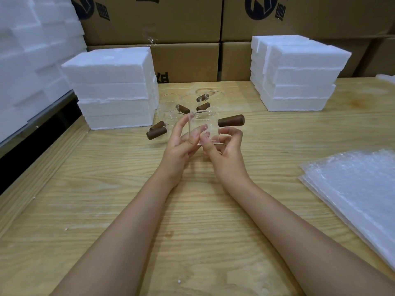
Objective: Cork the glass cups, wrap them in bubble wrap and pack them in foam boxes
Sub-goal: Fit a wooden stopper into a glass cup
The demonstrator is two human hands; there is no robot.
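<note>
Both of my hands hold one clear glass cup (206,127) just above the wooden table (128,210), in the middle of the view. My left hand (181,144) curls round its left side, thumb on the front. My right hand (226,146) pinches its lower right edge with curled fingers. A brown wooden piece (230,120) sticks out from the cup's right side. Behind it stand several more clear cups (171,103) with similar brown pieces (157,132); their glass walls are hard to tell apart.
A stack of white foam boxes (113,88) stands at the back left and another (297,75) at the back right. Bubble wrap sheets (359,189) lie at the right edge. Cardboard cartons (188,60) line the back, and more foam (32,50) is piled far left.
</note>
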